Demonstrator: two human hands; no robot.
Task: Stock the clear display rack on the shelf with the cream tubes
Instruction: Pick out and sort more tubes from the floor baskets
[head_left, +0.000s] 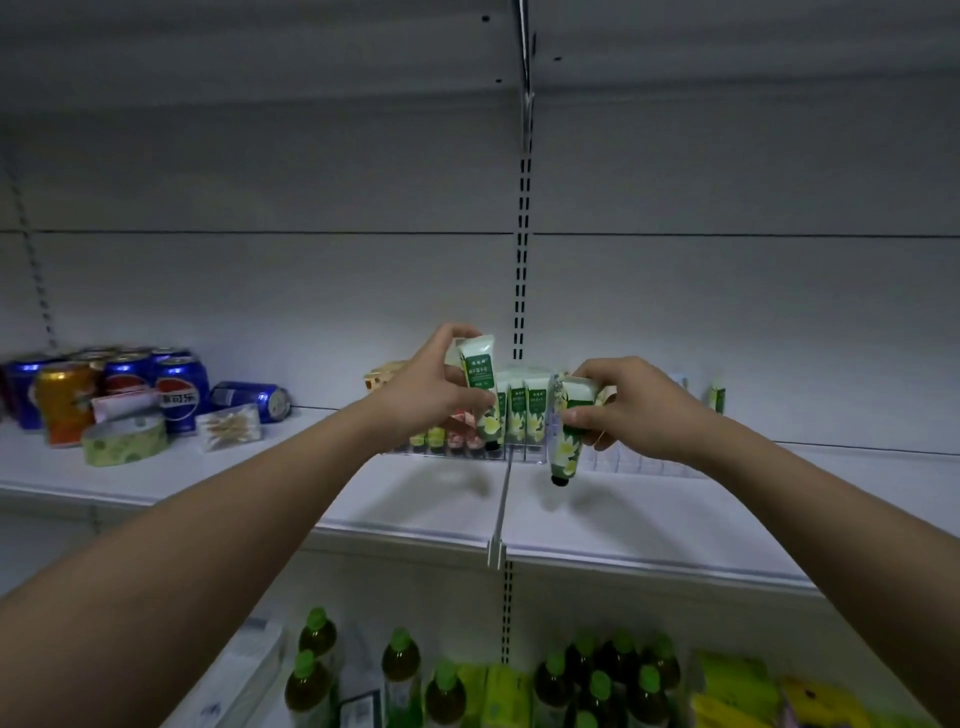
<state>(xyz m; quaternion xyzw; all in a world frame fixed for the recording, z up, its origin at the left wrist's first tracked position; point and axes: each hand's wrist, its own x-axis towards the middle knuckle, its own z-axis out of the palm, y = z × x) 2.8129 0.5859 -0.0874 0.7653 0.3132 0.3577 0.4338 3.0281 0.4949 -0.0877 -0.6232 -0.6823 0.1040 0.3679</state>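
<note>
Head view: Pepsi can (179, 396) (probably).

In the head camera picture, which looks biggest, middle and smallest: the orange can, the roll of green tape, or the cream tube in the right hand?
1. Orange can
2. Roll of green tape, nearly the same; too close to call.
3. Cream tube in the right hand, slimmest, though nearer the camera.

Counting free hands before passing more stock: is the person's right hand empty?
No: the right hand grips a cream tube, cap down, above the shelf.
</note>
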